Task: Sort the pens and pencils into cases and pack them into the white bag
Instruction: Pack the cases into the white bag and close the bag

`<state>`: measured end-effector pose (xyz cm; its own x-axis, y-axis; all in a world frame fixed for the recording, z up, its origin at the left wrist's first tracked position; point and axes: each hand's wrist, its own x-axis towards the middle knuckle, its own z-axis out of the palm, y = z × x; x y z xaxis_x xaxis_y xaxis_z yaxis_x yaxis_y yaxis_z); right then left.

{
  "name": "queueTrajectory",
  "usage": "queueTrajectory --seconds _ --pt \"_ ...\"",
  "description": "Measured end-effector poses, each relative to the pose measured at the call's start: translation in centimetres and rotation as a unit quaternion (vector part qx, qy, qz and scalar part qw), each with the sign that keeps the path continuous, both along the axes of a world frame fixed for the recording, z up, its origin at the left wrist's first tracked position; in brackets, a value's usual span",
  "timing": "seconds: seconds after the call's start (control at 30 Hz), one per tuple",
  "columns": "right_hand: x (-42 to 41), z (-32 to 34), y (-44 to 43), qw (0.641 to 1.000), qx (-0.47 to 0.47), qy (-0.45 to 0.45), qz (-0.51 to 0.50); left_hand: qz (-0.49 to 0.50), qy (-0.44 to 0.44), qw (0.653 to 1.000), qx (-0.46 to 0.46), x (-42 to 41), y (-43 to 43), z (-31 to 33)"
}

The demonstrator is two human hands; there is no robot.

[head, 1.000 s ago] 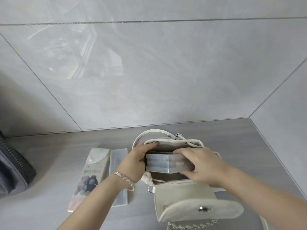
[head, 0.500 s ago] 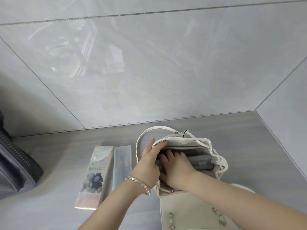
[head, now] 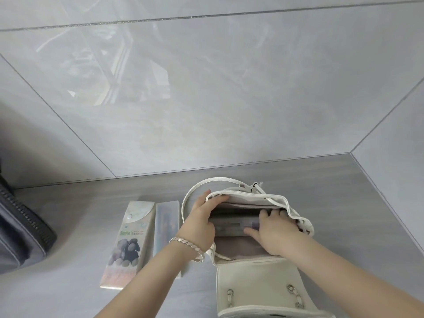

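1. Left hand [head: 202, 223]: fingers are curled over the left rim of the white bag [head: 263, 198]; the mouth is held open.
2. Right hand [head: 273, 235]: the translucent case [head: 234, 226] is gripped at its right end, lying crosswise inside the bag.
3. Step judged: seating this case. Next: release it, then pack the printed case [head: 128, 242] and clear case [head: 166, 223], side by side on the surface [head: 68, 214] left of the bag.
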<state>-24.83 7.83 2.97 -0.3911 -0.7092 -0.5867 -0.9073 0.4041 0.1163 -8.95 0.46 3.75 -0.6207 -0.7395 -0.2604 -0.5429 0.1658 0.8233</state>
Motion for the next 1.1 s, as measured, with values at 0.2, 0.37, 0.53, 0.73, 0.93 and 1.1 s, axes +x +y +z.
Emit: queueTrajectory --seconds 0.2,0.37,0.53,0.73,0.93,1.1 --pt "0.2 1.5 0.1 0.990 -0.087 -0.102 -0.049 0.142 0.213 0.940 0.226 1.8 -0.9 1.3" --pt "0.6 3.9 0.5 0.952 -0.208 -0.212 -0.080 0.139 -0.281 0.941 -0.126 5.9 -1.1 -3.0" --pt "0.7 4.0 0.1 0.938 -0.183 -0.267 -0.123 0.067 -0.496 0.862 -0.082 5.6 1.3 -6.1" --pt "0.3 4.2 0.5 0.913 -0.189 -0.322 -0.166 0.221 -0.271 0.936 0.039 6.0 -0.9 -3.1" --pt "1.0 5.9 -0.3 0.707 -0.201 -0.560 -0.384 0.151 -0.037 0.984 -0.086 3.1 1.6 6.9" --pt "1.0 5.8 0.2 0.646 -0.213 -0.635 -0.366 -0.006 -0.027 0.982 -0.185 -0.4 5.0 7.6"
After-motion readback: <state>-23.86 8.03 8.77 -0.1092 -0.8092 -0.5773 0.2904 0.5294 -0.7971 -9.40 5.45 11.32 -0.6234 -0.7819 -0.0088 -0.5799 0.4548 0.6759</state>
